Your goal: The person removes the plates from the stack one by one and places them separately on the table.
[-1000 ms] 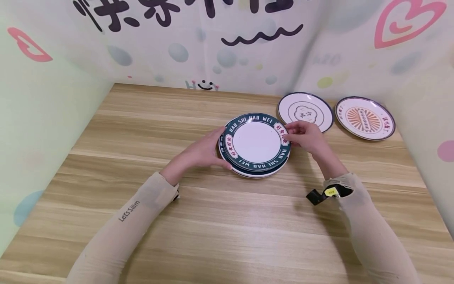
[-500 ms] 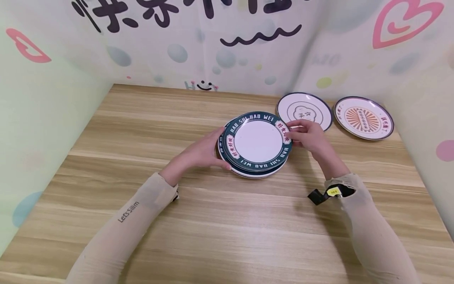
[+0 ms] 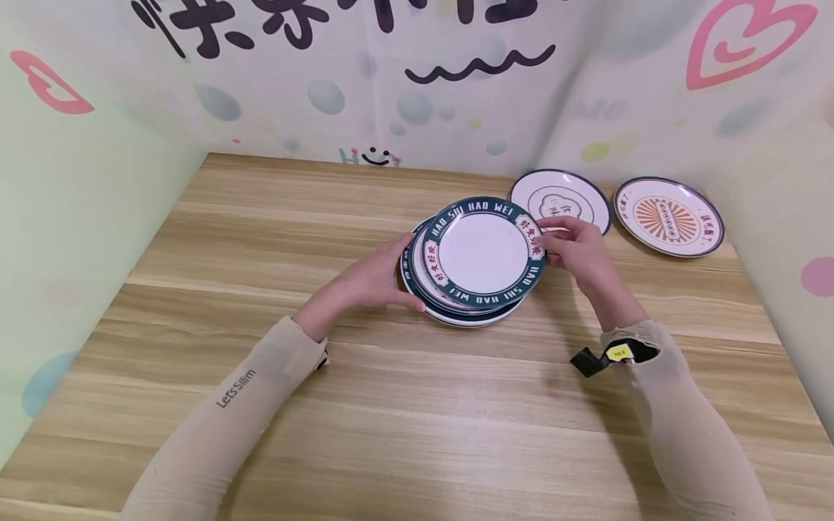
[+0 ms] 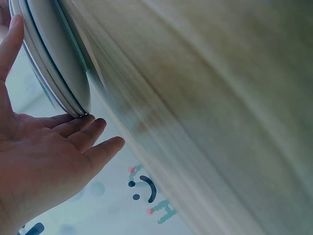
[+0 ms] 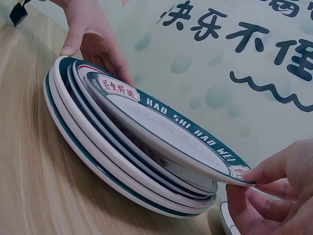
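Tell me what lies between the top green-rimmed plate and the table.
Other stacked plates lie between the top plate and the table, as the right wrist view shows.

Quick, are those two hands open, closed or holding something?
Left hand: open, touching the edge of the plate stack.
Right hand: pinching the edge of the top green-rimmed plate.

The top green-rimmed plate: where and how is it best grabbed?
Likely by the right rim of the top plate, coming from the right, thumb above and fingers below. That edge juts past the stack with a gap beneath, and the right hand pinches it there; the left edge sits close to the stack.
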The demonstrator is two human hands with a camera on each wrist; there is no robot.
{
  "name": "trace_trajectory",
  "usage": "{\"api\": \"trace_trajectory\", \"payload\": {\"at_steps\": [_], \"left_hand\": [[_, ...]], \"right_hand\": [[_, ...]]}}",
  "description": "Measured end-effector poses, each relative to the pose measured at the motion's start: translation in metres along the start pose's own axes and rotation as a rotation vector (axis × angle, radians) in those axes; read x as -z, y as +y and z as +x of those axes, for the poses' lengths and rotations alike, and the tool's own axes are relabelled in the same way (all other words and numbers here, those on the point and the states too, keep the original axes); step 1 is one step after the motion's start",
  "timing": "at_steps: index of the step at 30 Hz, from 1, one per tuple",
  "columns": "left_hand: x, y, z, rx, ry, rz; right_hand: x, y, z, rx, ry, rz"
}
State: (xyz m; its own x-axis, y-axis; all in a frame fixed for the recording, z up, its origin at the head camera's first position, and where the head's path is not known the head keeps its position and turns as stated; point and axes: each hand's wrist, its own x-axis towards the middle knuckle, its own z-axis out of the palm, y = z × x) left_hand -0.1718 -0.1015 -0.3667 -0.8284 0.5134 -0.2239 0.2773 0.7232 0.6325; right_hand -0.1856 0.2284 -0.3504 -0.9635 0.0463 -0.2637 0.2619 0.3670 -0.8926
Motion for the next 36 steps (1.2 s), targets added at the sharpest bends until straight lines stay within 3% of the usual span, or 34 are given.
{"api": "trace_trajectory", "payload": {"at_steps": [7, 14, 26, 36], "left_hand": [[0.000, 0.001, -0.001, 0.011, -0.007, -0.005], [0.000, 0.001, -0.001, 0.014, -0.004, 0.002], [0.001, 0.002, -0.001, 0.035, -0.011, 0.015], [0.001, 0.002, -0.001, 0.041, -0.016, 0.027]], "right_hand": [[0.008, 0.003, -0.001, 0.022, 0.025, 0.085], [0.017, 0.003, -0.003, -0.001, 0.039, 0.068], [0.033, 0.006, -0.007, 0.016, 0.060, 0.160], [0.046, 0.010, -0.010, -0.002, 0.080, 0.115]]}}
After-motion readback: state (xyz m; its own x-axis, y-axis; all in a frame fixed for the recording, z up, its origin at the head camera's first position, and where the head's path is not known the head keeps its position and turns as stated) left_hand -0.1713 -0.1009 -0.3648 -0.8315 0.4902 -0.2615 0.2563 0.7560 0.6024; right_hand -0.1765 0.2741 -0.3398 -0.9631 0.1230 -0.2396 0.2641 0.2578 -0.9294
